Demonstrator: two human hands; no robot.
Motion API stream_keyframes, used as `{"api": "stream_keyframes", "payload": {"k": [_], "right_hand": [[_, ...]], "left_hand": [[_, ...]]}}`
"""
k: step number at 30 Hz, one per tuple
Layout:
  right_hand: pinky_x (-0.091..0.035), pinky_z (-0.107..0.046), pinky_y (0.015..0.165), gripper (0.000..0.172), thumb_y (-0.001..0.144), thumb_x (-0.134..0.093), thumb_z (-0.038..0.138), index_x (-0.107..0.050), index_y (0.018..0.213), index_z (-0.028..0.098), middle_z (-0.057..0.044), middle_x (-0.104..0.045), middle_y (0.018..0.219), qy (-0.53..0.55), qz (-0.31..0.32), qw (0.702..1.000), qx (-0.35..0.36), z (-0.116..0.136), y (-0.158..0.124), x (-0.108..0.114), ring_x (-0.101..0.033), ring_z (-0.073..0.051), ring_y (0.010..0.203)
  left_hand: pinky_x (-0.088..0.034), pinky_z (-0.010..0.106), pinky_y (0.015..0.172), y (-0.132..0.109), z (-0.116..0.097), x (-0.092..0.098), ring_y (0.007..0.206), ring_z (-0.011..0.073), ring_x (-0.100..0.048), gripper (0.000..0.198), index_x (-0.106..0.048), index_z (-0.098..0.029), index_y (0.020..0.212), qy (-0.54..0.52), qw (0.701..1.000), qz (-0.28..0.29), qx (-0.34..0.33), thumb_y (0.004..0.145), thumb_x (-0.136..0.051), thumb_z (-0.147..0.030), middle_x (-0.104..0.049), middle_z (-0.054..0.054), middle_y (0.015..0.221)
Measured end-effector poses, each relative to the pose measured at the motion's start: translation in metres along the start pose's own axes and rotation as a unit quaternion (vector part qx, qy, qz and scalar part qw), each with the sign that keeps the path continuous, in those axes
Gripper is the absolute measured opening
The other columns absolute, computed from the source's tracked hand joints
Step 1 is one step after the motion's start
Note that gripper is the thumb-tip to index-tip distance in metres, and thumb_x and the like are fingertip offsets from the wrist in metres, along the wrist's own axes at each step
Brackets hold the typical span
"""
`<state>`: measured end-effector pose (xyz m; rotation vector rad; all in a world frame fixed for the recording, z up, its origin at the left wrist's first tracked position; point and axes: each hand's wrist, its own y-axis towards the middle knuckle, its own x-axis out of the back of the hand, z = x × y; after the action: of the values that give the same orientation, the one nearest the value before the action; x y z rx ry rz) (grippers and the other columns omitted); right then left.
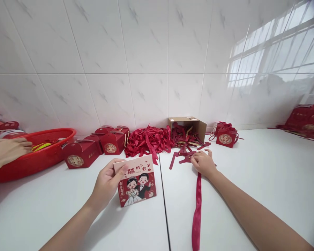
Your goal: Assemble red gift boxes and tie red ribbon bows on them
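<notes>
My left hand (110, 179) grips the upper left corner of a pink and red wedding gift box (137, 181), thumb on its front. A cartoon bride and groom are printed on that face, which is tilted toward me above the white table. Farther right, my right hand (202, 163) rests low on the table with its fingers curled. A long red ribbon (196, 212) runs from under this hand to the bottom of the view. Its fingertips touch some dark red paper strips (184, 157); whether they pinch one is hard to see.
A heap of red ribbons (149, 139) lies by the wall, beside a cardboard box (199, 129) spilling strips. Red gift boxes (81, 153) stand left, and tied ones (226, 136) right. At far left another person's hand (10, 150) reaches over a red basin (39, 164).
</notes>
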<state>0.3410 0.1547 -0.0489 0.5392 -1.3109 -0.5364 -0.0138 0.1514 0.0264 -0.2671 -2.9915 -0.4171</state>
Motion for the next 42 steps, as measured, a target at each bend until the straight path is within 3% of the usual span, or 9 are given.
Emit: {"api": "stream_keyframes", "payload": {"k": [6,11,15,19,27,31,35,42], "right_hand": [[-0.028,-0.041,0.088,0.036,0.093,-0.029,0.027,-0.061,0.078,0.019,-0.005,-0.068,0.08,-0.018,-0.02,0.997,-0.07,-0.004,0.004,-0.004,-0.059,-0.02,0.08],[-0.035,-0.032,0.079,0.022,0.091,-0.04,0.025,-0.061,0.096,0.021,-0.004,-0.067,0.097,-0.023,0.036,0.997,-0.056,-0.013,0.006,-0.01,-0.057,-0.02,0.093],[-0.035,-0.034,0.075,0.025,0.089,-0.047,0.036,-0.065,0.094,0.019,-0.009,-0.063,0.097,-0.052,0.061,0.994,-0.071,-0.004,0.008,-0.014,-0.053,-0.025,0.092],[-0.032,-0.037,0.079,0.023,0.088,-0.05,0.035,-0.064,0.092,0.017,-0.011,-0.061,0.098,-0.079,0.06,0.991,-0.088,0.007,0.011,-0.014,-0.049,-0.027,0.096],[-0.029,-0.04,0.08,0.038,0.092,-0.041,0.043,-0.07,0.093,0.019,-0.012,-0.059,0.099,-0.083,0.082,0.984,-0.136,0.003,0.009,-0.015,-0.046,-0.028,0.098],[-0.027,-0.04,0.081,0.032,0.091,-0.043,0.042,-0.072,0.092,0.027,-0.009,-0.059,0.098,-0.047,0.099,0.986,-0.128,0.002,0.01,-0.014,-0.046,-0.026,0.098],[-0.025,-0.041,0.084,0.022,0.089,-0.051,0.034,-0.071,0.09,0.025,-0.008,-0.059,0.098,0.013,0.096,0.987,-0.128,0.003,0.011,-0.014,-0.046,-0.026,0.099],[-0.02,-0.045,0.094,0.011,0.079,-0.058,0.012,-0.065,0.08,0.02,-0.006,-0.062,0.088,0.215,0.027,0.96,-0.177,0.01,0.011,-0.005,-0.048,-0.025,0.099]], "left_hand": [[-0.055,0.028,0.061,0.002,0.004,0.002,0.072,0.0215,-0.068,0.037,-0.054,-0.02,0.091,0.005,1.0,0.002,0.001,0.072,-0.066,-0.049,-0.071,0.003,0.082],[-0.056,0.025,0.059,0.002,0.003,-0.002,0.071,0.0202,-0.067,0.039,-0.056,-0.021,0.093,0.004,1.0,-0.024,0.006,0.069,-0.069,-0.048,-0.07,0.0,0.078],[-0.055,0.024,0.058,-0.001,0.0,-0.006,0.072,0.0199,-0.067,0.041,-0.055,-0.021,0.096,0.012,0.999,-0.04,0.02,0.068,-0.071,-0.048,-0.07,-0.001,0.076],[-0.056,0.024,0.058,-0.001,0.0,-0.007,0.073,0.0193,-0.067,0.042,-0.056,-0.02,0.095,0.033,0.997,-0.064,0.013,0.069,-0.07,-0.049,-0.071,0.0,0.079],[-0.057,0.025,0.06,0.001,0.004,-0.005,0.073,0.0188,-0.066,0.043,-0.057,-0.02,0.096,0.029,0.998,-0.061,0.016,0.069,-0.07,-0.051,-0.07,0.002,0.082],[-0.056,0.026,0.059,0.0,0.001,-0.005,0.074,0.0197,-0.066,0.042,-0.056,-0.02,0.096,0.021,0.998,-0.052,0.023,0.07,-0.069,-0.05,-0.07,0.001,0.08],[-0.056,0.025,0.058,-0.001,-0.002,-0.007,0.073,0.0189,-0.066,0.042,-0.055,-0.02,0.096,0.019,0.998,-0.057,0.023,0.07,-0.069,-0.049,-0.069,0.0,0.079],[-0.054,0.023,0.059,-0.001,-0.002,-0.006,0.073,0.0181,-0.065,0.037,-0.054,-0.02,0.094,0.014,0.999,-0.031,0.01,0.073,-0.068,-0.047,-0.069,-0.001,0.081]]}}
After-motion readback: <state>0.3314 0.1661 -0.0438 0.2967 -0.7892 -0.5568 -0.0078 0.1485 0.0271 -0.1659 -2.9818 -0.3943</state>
